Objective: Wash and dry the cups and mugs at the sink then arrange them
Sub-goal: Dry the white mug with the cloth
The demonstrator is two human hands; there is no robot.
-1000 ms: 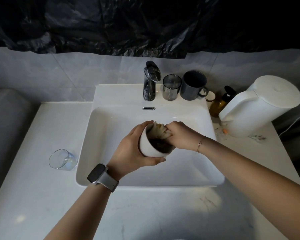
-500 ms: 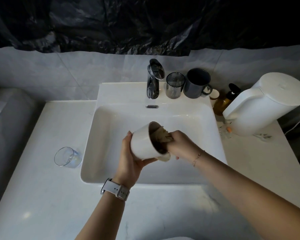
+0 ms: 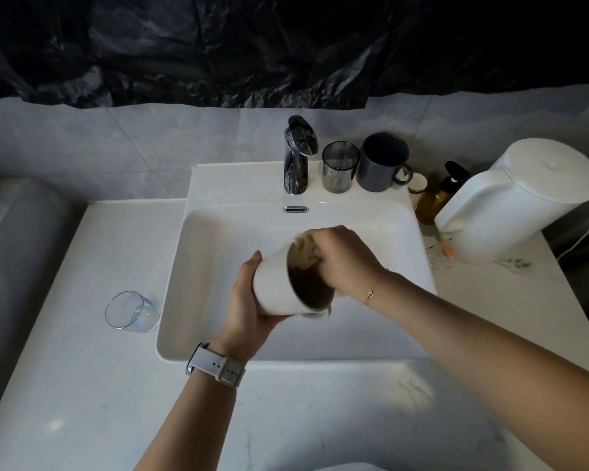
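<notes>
The left hand (image 3: 249,300) grips a smooth white cylindrical ceramic cup (image 3: 276,287), tilted over the glossy rectangular white sink (image 3: 198,266); the right hand (image 3: 346,258) pinches a crumpled beige cloth (image 3: 303,249) inside its dark interior. A clear rounded glass tumbler (image 3: 131,311) lies tilted on the marbled counter (image 3: 82,385), left of the left hand.

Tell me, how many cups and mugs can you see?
4. A white cup held over the sink, a clear glass lying left of it, a smoky tumbler and dark mug beside the tap. Others may be hidden.
</notes>
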